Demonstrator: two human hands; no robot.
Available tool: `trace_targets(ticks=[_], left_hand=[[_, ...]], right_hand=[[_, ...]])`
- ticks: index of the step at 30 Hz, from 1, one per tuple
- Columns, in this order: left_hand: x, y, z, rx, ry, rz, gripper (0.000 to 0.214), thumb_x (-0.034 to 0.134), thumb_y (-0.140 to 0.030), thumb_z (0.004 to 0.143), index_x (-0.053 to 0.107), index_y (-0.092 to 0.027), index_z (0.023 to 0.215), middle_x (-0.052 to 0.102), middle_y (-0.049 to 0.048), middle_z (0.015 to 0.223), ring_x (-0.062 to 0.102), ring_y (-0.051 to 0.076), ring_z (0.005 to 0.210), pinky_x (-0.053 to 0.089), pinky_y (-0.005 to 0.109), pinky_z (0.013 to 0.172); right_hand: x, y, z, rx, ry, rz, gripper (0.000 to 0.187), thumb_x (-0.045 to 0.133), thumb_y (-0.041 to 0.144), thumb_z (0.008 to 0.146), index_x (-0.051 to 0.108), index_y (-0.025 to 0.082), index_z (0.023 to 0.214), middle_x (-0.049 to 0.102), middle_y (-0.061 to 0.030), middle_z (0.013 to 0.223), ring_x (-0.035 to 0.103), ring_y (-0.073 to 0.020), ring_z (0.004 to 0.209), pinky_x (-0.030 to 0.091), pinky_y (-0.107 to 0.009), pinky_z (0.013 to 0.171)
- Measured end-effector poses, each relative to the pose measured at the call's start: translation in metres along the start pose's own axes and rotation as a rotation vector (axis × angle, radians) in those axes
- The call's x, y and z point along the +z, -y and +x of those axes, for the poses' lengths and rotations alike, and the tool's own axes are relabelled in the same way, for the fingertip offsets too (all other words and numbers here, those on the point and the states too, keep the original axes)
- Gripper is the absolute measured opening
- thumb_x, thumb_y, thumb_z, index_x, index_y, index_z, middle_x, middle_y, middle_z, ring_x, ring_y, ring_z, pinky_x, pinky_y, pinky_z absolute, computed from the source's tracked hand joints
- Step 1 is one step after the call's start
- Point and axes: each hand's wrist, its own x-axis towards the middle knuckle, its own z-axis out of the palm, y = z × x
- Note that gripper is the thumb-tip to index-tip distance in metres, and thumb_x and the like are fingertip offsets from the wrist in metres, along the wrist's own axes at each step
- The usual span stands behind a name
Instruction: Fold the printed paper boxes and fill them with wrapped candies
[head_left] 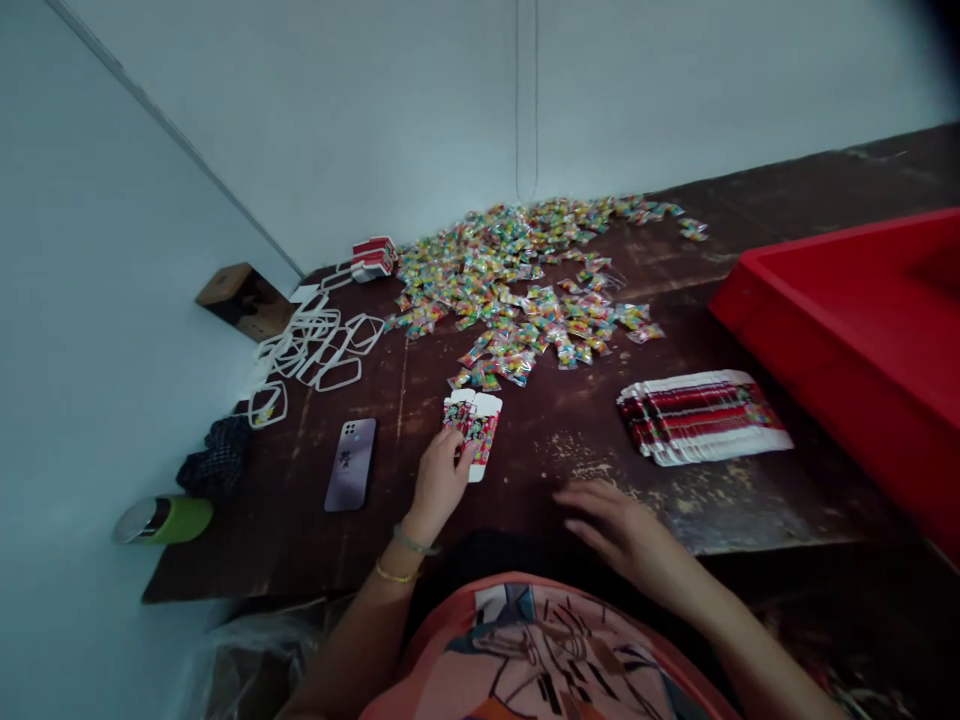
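My left hand (441, 474) grips a small, flat-looking printed candy box (486, 425), thumb on its red-and-white face, white end flaps showing at the far side. It is low over the table or resting on it; I cannot tell which. Off to the right, my right hand (606, 518) is held near the table's front edge with its fingers stretched out and nothing in them. Beyond it lies a row of stacked flat red-and-white cartons (705, 415). Small clear packets of colourful candy (517, 270) are heaped farther back.
A big red tray (832, 340) takes up the right side. On the left are a phone (351, 465), white loop-shaped pieces (337, 373), a stack of red-and-white boxes (373, 258), a brown box (247, 300), a dark cloth (216, 457) and a green-and-silver bottle (176, 520).
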Motion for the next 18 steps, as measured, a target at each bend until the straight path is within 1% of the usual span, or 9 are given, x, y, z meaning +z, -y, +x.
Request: trace_targets(ticks=[2, 4, 6, 9, 12, 14, 15, 17, 18], left_hand=[[-0.008, -0.01, -0.018, -0.027, 0.088, -0.266, 0.023, 0.046, -0.036, 0.09, 0.058, -0.017, 0.085, 0.06, 0.0037, 0.083, 0.053, 0.018, 0.078, 0.042, 0.03, 0.076], [-0.01, -0.02, -0.038, -0.117, 0.181, -0.572, 0.026, 0.05, -0.038, 0.087, 0.06, -0.017, 0.1, 0.063, 0.0038, 0.091, 0.055, 0.018, 0.083, 0.043, 0.029, 0.078], [-0.007, -0.025, -0.058, -0.283, 0.224, -0.93, 0.032, 0.054, -0.035, 0.084, 0.057, -0.02, 0.112, 0.064, 0.0031, 0.097, 0.057, 0.018, 0.086, 0.044, 0.029, 0.08], [0.005, -0.026, -0.08, -0.493, 0.425, -1.371, 0.035, 0.064, -0.023, 0.067, 0.061, -0.019, 0.102, 0.064, 0.0013, 0.083, 0.058, 0.015, 0.072, 0.044, 0.027, 0.071], [0.014, -0.03, -0.087, -0.577, 0.635, -1.398, 0.024, 0.066, -0.017, 0.057, 0.064, -0.013, 0.08, 0.062, 0.0027, 0.07, 0.056, 0.014, 0.063, 0.041, 0.026, 0.063], [0.015, -0.037, -0.083, -0.567, 0.639, -1.27, 0.021, 0.067, -0.017, 0.057, 0.064, -0.012, 0.078, 0.061, 0.0024, 0.069, 0.054, 0.013, 0.062, 0.04, 0.026, 0.063], [0.015, -0.041, -0.08, -0.552, 0.615, -1.208, 0.025, 0.068, -0.016, 0.057, 0.064, -0.012, 0.081, 0.061, 0.0013, 0.069, 0.053, 0.012, 0.062, 0.039, 0.025, 0.063], [0.014, -0.05, -0.073, -0.531, 0.593, -1.136, 0.036, 0.072, -0.017, 0.055, 0.063, -0.014, 0.089, 0.059, -0.0018, 0.066, 0.05, 0.011, 0.058, 0.039, 0.025, 0.061], [0.014, -0.055, -0.07, -0.528, 0.622, -1.134, 0.04, 0.075, -0.019, 0.055, 0.062, -0.014, 0.093, 0.058, -0.0023, 0.065, 0.05, 0.011, 0.057, 0.039, 0.025, 0.06]], right_hand=[[0.016, 0.022, 0.046, -0.131, -0.156, 0.04, 0.039, 0.053, 0.028, 0.089, 0.054, 0.027, 0.128, 0.052, -0.01, 0.132, 0.049, -0.0239, 0.12, 0.041, -0.043, 0.103], [0.03, 0.041, 0.072, -0.221, -0.231, 0.098, 0.042, 0.057, 0.021, 0.086, 0.052, 0.024, 0.128, 0.048, -0.0111, 0.132, 0.046, -0.0239, 0.121, 0.041, -0.043, 0.102], [0.039, 0.053, 0.08, -0.297, -0.169, 0.16, 0.033, 0.056, 0.013, 0.084, 0.058, 0.023, 0.115, 0.053, -0.0095, 0.121, 0.049, -0.0219, 0.113, 0.044, -0.039, 0.097], [0.042, 0.062, 0.072, -0.355, -0.017, 0.187, 0.018, 0.054, 0.008, 0.083, 0.062, 0.022, 0.092, 0.057, -0.0059, 0.11, 0.051, -0.0194, 0.103, 0.045, -0.035, 0.09], [0.031, 0.068, 0.061, -0.322, 0.012, 0.149, 0.011, 0.058, 0.011, 0.083, 0.062, 0.021, 0.084, 0.053, -0.0051, 0.123, 0.047, -0.0212, 0.112, 0.04, -0.038, 0.094], [0.019, 0.072, 0.056, -0.298, 0.035, 0.104, 0.003, 0.066, 0.02, 0.081, 0.063, 0.021, 0.081, 0.052, -0.0045, 0.127, 0.042, -0.0239, 0.119, 0.035, -0.041, 0.099], [0.013, 0.073, 0.055, -0.284, 0.055, 0.074, 0.006, 0.069, 0.025, 0.079, 0.064, 0.022, 0.081, 0.053, -0.0045, 0.126, 0.041, -0.0252, 0.12, 0.033, -0.043, 0.101], [0.001, 0.073, 0.051, -0.24, 0.092, 0.039, 0.01, 0.072, 0.03, 0.077, 0.067, 0.022, 0.08, 0.058, -0.0042, 0.119, 0.045, -0.0256, 0.116, 0.031, -0.045, 0.101], [-0.005, 0.072, 0.049, -0.217, 0.12, 0.048, 0.008, 0.071, 0.029, 0.077, 0.068, 0.022, 0.08, 0.059, -0.0037, 0.116, 0.047, -0.0245, 0.113, 0.031, -0.044, 0.101]])
